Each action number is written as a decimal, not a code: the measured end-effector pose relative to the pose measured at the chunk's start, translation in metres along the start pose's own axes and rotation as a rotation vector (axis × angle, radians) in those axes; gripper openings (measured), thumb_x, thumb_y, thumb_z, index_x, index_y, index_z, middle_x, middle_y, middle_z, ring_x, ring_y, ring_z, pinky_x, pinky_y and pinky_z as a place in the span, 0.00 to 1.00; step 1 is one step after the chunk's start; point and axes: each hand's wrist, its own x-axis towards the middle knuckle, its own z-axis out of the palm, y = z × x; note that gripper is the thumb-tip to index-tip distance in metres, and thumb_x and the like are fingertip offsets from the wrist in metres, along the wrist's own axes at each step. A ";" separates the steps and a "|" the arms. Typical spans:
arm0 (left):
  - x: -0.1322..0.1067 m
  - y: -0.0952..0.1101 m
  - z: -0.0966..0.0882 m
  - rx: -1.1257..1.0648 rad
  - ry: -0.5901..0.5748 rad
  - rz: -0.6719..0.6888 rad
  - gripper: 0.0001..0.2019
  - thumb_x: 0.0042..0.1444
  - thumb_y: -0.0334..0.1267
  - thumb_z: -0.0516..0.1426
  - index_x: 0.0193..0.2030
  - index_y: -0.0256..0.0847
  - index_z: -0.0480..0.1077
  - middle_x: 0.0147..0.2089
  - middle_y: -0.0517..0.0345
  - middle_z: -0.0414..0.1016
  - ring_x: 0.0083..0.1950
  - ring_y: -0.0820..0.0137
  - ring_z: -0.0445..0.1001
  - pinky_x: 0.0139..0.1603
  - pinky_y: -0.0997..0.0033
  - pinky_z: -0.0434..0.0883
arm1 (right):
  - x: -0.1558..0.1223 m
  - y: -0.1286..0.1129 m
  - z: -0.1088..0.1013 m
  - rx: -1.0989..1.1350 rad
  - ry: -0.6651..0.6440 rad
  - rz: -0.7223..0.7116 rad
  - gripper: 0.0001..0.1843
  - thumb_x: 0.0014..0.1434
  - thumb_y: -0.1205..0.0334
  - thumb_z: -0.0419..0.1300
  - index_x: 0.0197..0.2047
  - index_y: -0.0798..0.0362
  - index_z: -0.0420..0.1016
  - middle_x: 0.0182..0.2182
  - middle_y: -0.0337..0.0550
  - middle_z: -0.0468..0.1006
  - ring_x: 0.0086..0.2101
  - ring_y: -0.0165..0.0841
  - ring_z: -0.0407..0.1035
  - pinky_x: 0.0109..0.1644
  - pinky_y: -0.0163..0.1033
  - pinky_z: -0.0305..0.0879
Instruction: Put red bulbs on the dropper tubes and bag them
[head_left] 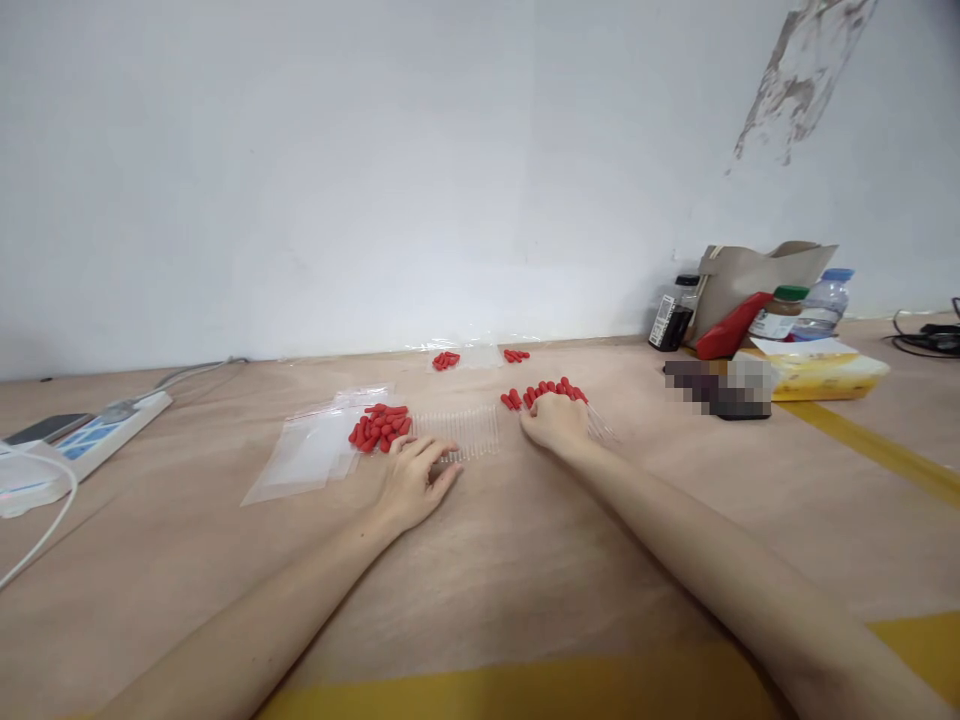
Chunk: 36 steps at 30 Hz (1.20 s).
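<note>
My left hand (416, 478) lies on the wooden table (525, 560) with fingers stretched out, touching the near edge of a clear ridged plastic tray (465, 430). A pile of red capsules (380, 425) sits just beyond it on clear plastic bags (311, 450). My right hand (555, 420) rests knuckles-up with fingers curled over a second pile of red capsules (551, 390); what the fingers hold is hidden. Two smaller groups of red capsules (446, 360) lie farther back near the wall.
A white power strip (82, 445) with cables sits at far left. At the back right stand a dark bottle (671, 318), a jar (780, 312), a water bottle (825, 300), a paper bag (757, 275), a yellow tissue pack (825, 370) and a dark phone-like object (739, 405).
</note>
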 end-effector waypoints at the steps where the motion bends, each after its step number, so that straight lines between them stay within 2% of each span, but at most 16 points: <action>1: 0.000 0.000 0.000 0.000 -0.004 -0.001 0.07 0.54 0.38 0.54 0.40 0.43 0.68 0.34 0.60 0.72 0.36 0.70 0.70 0.49 0.61 0.56 | 0.002 -0.002 0.002 -0.016 0.002 0.018 0.16 0.53 0.57 0.49 0.31 0.55 0.75 0.30 0.49 0.76 0.35 0.39 0.69 0.40 0.42 0.54; 6: 0.000 -0.001 0.000 -0.004 -0.011 0.006 0.07 0.55 0.39 0.53 0.37 0.43 0.69 0.34 0.59 0.73 0.36 0.69 0.70 0.49 0.60 0.57 | 0.004 -0.003 0.004 -0.030 -0.026 0.079 0.16 0.53 0.56 0.50 0.33 0.57 0.74 0.31 0.51 0.76 0.35 0.41 0.69 0.41 0.44 0.54; 13: 0.000 0.000 0.001 -0.007 -0.002 0.027 0.06 0.55 0.38 0.53 0.36 0.43 0.70 0.34 0.59 0.73 0.37 0.69 0.70 0.49 0.60 0.56 | -0.001 0.003 0.001 -0.013 -0.099 0.063 0.25 0.54 0.45 0.48 0.35 0.58 0.74 0.32 0.54 0.76 0.36 0.43 0.69 0.42 0.46 0.54; 16: 0.001 0.001 -0.001 0.028 0.021 0.015 0.05 0.54 0.39 0.53 0.34 0.43 0.70 0.33 0.59 0.72 0.37 0.68 0.69 0.47 0.61 0.57 | -0.005 -0.001 -0.003 -0.069 -0.039 0.007 0.24 0.56 0.46 0.46 0.33 0.58 0.74 0.31 0.55 0.76 0.36 0.42 0.69 0.45 0.48 0.51; 18: 0.001 0.001 -0.002 0.078 0.050 -0.031 0.07 0.53 0.40 0.54 0.29 0.42 0.69 0.30 0.59 0.71 0.36 0.67 0.68 0.44 0.61 0.57 | -0.008 -0.006 -0.005 -0.088 0.010 -0.056 0.22 0.57 0.50 0.46 0.33 0.58 0.74 0.31 0.55 0.76 0.36 0.42 0.69 0.47 0.49 0.50; 22: 0.001 0.002 -0.003 0.147 0.102 -0.139 0.14 0.53 0.44 0.54 0.20 0.40 0.64 0.25 0.60 0.66 0.32 0.68 0.65 0.40 0.63 0.57 | -0.011 -0.022 -0.002 0.025 -0.067 -0.117 0.19 0.55 0.52 0.50 0.37 0.57 0.73 0.35 0.54 0.75 0.38 0.41 0.69 0.40 0.42 0.57; 24: 0.000 0.002 -0.002 0.144 0.112 -0.159 0.12 0.54 0.42 0.53 0.24 0.40 0.66 0.27 0.59 0.68 0.34 0.67 0.66 0.41 0.63 0.57 | -0.010 -0.031 0.002 0.083 -0.127 -0.084 0.19 0.52 0.51 0.52 0.38 0.56 0.73 0.37 0.53 0.75 0.39 0.42 0.69 0.37 0.40 0.60; 26: 0.001 0.000 -0.002 0.138 0.121 -0.165 0.07 0.55 0.40 0.52 0.31 0.42 0.69 0.32 0.58 0.70 0.37 0.66 0.66 0.42 0.62 0.57 | -0.007 -0.037 0.005 0.114 -0.170 -0.036 0.19 0.51 0.52 0.53 0.40 0.55 0.73 0.38 0.53 0.75 0.40 0.42 0.69 0.37 0.41 0.62; 28: 0.005 -0.008 -0.007 0.155 0.140 -0.182 0.06 0.55 0.39 0.52 0.35 0.44 0.69 0.35 0.57 0.71 0.40 0.64 0.67 0.43 0.61 0.57 | -0.003 -0.040 0.006 0.129 -0.201 -0.001 0.18 0.51 0.54 0.53 0.41 0.56 0.72 0.40 0.53 0.74 0.40 0.43 0.69 0.37 0.42 0.63; 30: 0.012 -0.023 -0.017 0.209 0.167 -0.249 0.07 0.55 0.40 0.51 0.32 0.45 0.70 0.36 0.56 0.71 0.42 0.62 0.66 0.44 0.59 0.57 | 0.000 -0.041 0.007 0.133 -0.223 0.013 0.18 0.50 0.57 0.53 0.42 0.56 0.72 0.41 0.54 0.74 0.40 0.42 0.69 0.37 0.43 0.64; 32: 0.021 -0.045 -0.031 0.296 0.172 -0.409 0.09 0.54 0.42 0.50 0.32 0.44 0.70 0.37 0.53 0.71 0.44 0.58 0.66 0.44 0.57 0.57 | 0.003 -0.042 0.007 0.131 -0.237 0.013 0.17 0.50 0.58 0.54 0.42 0.56 0.72 0.40 0.54 0.74 0.39 0.42 0.70 0.36 0.42 0.64; 33: 0.026 -0.058 -0.039 0.345 0.140 -0.494 0.10 0.54 0.43 0.50 0.33 0.44 0.71 0.39 0.51 0.71 0.46 0.56 0.65 0.45 0.55 0.57 | 0.005 -0.042 0.007 0.130 -0.243 0.012 0.17 0.49 0.59 0.54 0.41 0.57 0.72 0.39 0.55 0.75 0.39 0.42 0.70 0.35 0.41 0.64; 35: 0.034 -0.084 -0.050 0.405 -0.040 -0.619 0.10 0.54 0.42 0.50 0.37 0.45 0.71 0.45 0.51 0.70 0.51 0.55 0.63 0.47 0.55 0.57 | 0.008 -0.042 0.008 0.126 -0.252 0.002 0.16 0.49 0.60 0.54 0.40 0.57 0.73 0.38 0.55 0.75 0.37 0.41 0.71 0.35 0.40 0.64; 36: 0.037 -0.096 -0.054 0.404 -0.087 -0.644 0.11 0.54 0.41 0.50 0.38 0.45 0.71 0.46 0.50 0.70 0.51 0.54 0.63 0.47 0.55 0.57 | 0.009 -0.042 0.008 0.123 -0.253 -0.007 0.16 0.49 0.60 0.55 0.40 0.57 0.73 0.36 0.55 0.76 0.36 0.40 0.71 0.34 0.40 0.64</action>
